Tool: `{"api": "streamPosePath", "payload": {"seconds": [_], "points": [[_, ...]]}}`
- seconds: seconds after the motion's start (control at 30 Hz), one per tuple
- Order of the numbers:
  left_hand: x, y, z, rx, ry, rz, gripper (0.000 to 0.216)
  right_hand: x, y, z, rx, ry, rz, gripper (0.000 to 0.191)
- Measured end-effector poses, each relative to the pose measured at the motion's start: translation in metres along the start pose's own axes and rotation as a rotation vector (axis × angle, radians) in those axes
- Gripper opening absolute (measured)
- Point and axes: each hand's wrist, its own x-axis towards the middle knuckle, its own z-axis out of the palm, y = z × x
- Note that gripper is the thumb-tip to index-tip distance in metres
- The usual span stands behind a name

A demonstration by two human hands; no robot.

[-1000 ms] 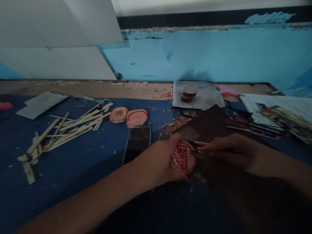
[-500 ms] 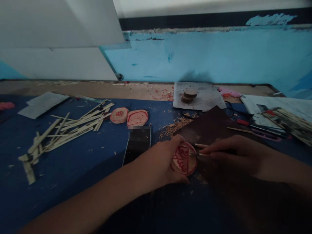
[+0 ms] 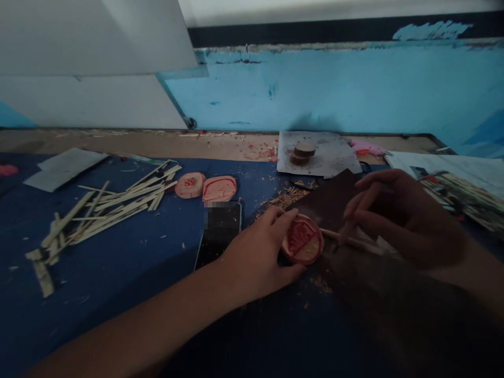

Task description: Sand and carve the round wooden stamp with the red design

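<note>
My left hand (image 3: 268,244) is closed on the edge of a round wood slice (image 3: 305,240) with a red-marked, carved-looking face. Its thumb is below and its fingers above. To the right, my right hand (image 3: 397,220) is raised over a dark brown sheet (image 3: 338,194), apart from the slice. Motion blurs its bent fingers, so whether they grip a tool cannot be made out. Under those fingers a thin light stick-like tool (image 3: 329,233) points toward the slice. Small wood shavings (image 3: 322,285) lie just below the slice.
Left of my hand is a dark phone (image 3: 220,231), with two red-marked wood slices (image 3: 189,185) behind it. Thin wood strips (image 3: 118,207) spread across the blue cover at left. Two stacked slices (image 3: 303,151) rest on white paper (image 3: 334,165) near the blue wall.
My right hand has lifted up and away from the wood slice, where it was working a thin tool against the face. The slice has turned and shifted slightly up and right in my left hand.
</note>
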Motion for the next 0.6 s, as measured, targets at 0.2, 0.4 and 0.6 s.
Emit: {"api": "streamPosePath", "payload": {"seconds": [0.2,0.4,0.6], "points": [[-0.004,-0.001,-0.001,-0.076,0.0,0.247,0.081,0.007,-0.009,0.036,-0.232,0.157,-0.097,0.033],[-0.003,0.0,0.006,-0.047,0.006,0.182,0.082,0.023,-0.005,0.066,-0.395,0.24,-0.312,0.03],[0.0,0.0,0.011,0.038,0.045,0.239,0.076,0.024,0.001,0.07,-0.464,0.213,-0.459,0.032]]}}
